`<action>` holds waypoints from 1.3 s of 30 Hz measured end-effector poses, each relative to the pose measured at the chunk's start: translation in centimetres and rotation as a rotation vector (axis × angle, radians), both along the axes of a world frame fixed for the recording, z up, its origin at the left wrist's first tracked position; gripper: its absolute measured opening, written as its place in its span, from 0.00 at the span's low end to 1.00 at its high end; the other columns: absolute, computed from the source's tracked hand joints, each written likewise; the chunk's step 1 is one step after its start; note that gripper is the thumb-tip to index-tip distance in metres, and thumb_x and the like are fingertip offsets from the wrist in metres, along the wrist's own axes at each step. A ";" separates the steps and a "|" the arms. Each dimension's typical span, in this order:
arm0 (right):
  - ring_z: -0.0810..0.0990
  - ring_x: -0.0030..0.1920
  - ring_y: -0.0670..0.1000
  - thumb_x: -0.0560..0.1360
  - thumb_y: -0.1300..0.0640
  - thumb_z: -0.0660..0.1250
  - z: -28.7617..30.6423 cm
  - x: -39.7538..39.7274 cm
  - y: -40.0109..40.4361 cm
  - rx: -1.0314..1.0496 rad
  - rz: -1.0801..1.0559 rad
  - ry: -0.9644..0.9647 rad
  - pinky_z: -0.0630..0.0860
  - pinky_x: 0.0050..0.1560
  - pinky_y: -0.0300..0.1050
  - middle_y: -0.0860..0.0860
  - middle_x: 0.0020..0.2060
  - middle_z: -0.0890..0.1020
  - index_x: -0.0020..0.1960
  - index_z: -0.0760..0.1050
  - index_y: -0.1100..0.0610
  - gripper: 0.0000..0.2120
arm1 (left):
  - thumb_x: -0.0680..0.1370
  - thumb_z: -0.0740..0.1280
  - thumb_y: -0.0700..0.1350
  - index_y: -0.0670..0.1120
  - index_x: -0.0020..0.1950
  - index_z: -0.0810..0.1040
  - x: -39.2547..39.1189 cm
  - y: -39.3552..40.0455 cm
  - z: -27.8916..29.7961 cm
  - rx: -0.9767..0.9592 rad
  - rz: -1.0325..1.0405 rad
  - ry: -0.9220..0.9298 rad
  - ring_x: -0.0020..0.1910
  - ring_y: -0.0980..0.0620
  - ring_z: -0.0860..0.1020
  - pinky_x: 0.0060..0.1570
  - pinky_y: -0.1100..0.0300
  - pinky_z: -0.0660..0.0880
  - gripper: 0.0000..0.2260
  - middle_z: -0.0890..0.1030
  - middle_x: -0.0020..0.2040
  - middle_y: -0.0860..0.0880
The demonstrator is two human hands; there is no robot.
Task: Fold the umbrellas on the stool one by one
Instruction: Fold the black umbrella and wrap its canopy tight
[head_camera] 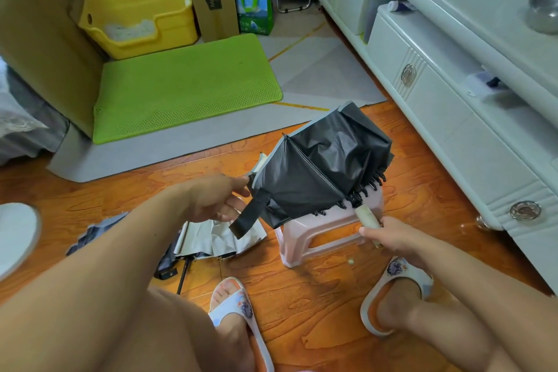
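Head view: my right hand [389, 235] is clamped on the umbrella [326, 166] handle at four o'clock, my left hand [220, 199] pinching canopy cloth at nine. I judge it light, limp cloth on stiff ribs; hold the strap [250, 214] next.

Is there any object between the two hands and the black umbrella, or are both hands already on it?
Nothing visible stands between. The right hand grips the handle of the black umbrella, and the left hand holds the canopy's edge near its strap, above the pink stool.
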State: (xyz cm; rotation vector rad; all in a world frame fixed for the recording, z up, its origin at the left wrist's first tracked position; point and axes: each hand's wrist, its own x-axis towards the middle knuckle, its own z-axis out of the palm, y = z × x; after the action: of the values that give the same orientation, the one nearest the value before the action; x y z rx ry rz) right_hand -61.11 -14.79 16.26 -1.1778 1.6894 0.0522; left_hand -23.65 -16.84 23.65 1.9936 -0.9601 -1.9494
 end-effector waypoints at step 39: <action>0.80 0.40 0.55 0.76 0.46 0.72 -0.7 1.8 -0.1 -0.318 -0.077 0.217 0.75 0.38 0.49 0.55 0.47 0.79 0.59 0.66 0.58 0.22 | 0.87 0.54 0.52 0.43 0.53 0.79 -1.4 1.6 -2.0 -0.332 0.013 -0.110 0.37 0.46 0.79 0.43 0.54 0.75 0.18 0.80 0.38 0.43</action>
State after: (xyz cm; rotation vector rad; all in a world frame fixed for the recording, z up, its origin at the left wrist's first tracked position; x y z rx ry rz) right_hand -59.27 -14.94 15.59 -1.3784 1.9842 -0.1461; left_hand -25.10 -15.28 21.69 1.9230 -1.2031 -1.5633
